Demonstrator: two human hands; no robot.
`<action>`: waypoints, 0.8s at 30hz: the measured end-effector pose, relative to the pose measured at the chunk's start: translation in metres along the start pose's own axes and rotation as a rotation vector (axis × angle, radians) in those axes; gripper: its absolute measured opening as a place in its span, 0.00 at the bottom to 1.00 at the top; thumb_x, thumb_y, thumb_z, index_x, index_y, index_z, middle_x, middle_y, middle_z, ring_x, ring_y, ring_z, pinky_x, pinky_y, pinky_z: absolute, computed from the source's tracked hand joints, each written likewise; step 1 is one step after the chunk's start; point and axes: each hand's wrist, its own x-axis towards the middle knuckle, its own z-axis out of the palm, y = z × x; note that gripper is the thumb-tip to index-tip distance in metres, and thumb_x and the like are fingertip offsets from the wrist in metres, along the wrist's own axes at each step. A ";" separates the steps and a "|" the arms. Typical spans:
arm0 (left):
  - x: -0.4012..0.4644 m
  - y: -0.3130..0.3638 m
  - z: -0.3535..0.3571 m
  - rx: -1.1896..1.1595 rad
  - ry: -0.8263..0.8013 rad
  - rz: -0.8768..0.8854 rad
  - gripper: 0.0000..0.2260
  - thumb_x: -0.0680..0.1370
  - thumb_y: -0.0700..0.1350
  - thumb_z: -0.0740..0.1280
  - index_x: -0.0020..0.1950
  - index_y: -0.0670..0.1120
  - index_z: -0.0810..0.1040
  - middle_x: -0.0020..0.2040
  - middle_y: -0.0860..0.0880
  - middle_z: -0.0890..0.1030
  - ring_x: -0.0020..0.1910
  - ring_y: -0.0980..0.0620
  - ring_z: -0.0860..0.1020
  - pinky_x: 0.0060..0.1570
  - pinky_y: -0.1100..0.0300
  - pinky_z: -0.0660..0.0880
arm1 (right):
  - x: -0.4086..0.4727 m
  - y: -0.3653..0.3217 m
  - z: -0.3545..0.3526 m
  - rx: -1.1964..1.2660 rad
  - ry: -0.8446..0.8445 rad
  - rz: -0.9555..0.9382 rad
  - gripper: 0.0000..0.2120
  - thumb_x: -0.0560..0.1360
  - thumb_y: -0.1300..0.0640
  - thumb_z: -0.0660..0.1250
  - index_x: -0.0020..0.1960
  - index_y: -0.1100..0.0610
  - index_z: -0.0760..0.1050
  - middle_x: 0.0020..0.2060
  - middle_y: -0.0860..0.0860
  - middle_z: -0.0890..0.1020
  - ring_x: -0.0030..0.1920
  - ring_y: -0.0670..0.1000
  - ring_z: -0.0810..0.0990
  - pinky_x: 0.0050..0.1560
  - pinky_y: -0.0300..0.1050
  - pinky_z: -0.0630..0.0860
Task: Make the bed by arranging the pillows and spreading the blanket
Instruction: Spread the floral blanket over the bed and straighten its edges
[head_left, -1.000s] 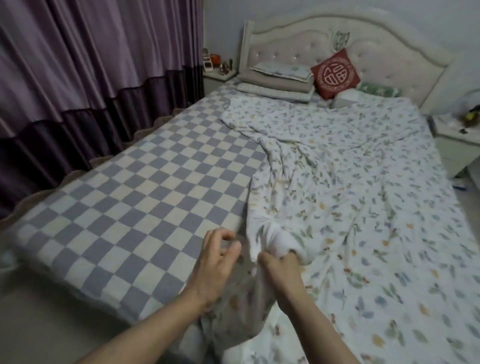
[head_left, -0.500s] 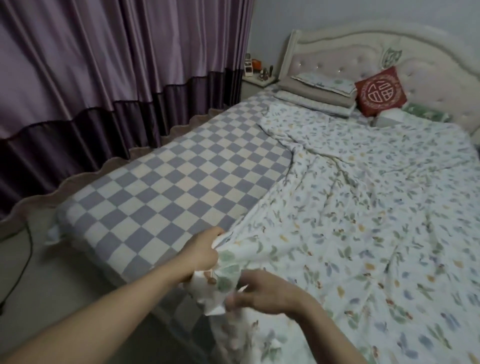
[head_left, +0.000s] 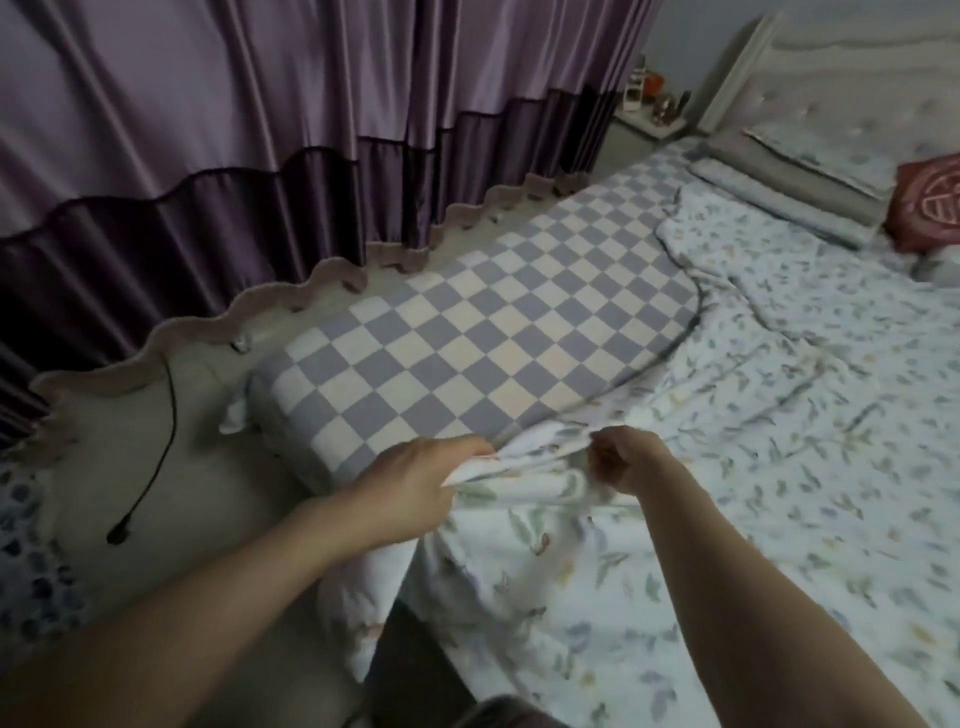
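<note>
2 hands (head_left: 519, 470) grip blanket (head_left: 727, 467) edge; checkered sheet (head_left: 493, 332) uncovered.

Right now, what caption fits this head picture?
Both hands, left hand and right hand, grip the floral blanket over the checkered sheet.

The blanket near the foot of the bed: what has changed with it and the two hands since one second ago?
The left hand, open and off the cloth a second ago, now grips the blanket edge. The right hand keeps its grip, and the edge between them is now pulled out more. The checked sheet stays uncovered, and the pillows lie as before.
</note>
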 end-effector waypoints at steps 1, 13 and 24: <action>0.002 -0.015 -0.009 -0.012 0.000 -0.031 0.25 0.72 0.34 0.60 0.67 0.52 0.70 0.61 0.49 0.77 0.59 0.48 0.75 0.56 0.54 0.73 | 0.005 -0.006 0.013 0.106 -0.049 0.005 0.10 0.75 0.70 0.61 0.35 0.64 0.68 0.18 0.55 0.72 0.16 0.47 0.72 0.19 0.34 0.71; 0.056 -0.203 -0.090 -0.148 0.121 -0.551 0.20 0.80 0.37 0.55 0.72 0.43 0.61 0.71 0.43 0.66 0.69 0.45 0.66 0.64 0.57 0.63 | 0.068 -0.127 0.241 0.265 -0.582 -0.212 0.13 0.75 0.70 0.55 0.39 0.53 0.60 0.28 0.52 0.73 0.25 0.46 0.73 0.34 0.40 0.67; 0.140 -0.387 -0.168 -0.137 0.189 -0.629 0.11 0.81 0.40 0.54 0.62 0.39 0.68 0.61 0.37 0.74 0.59 0.40 0.73 0.48 0.55 0.66 | 0.147 -0.194 0.412 0.206 -0.401 -0.349 0.34 0.53 0.71 0.66 0.54 0.50 0.60 0.28 0.46 0.76 0.27 0.43 0.77 0.39 0.40 0.68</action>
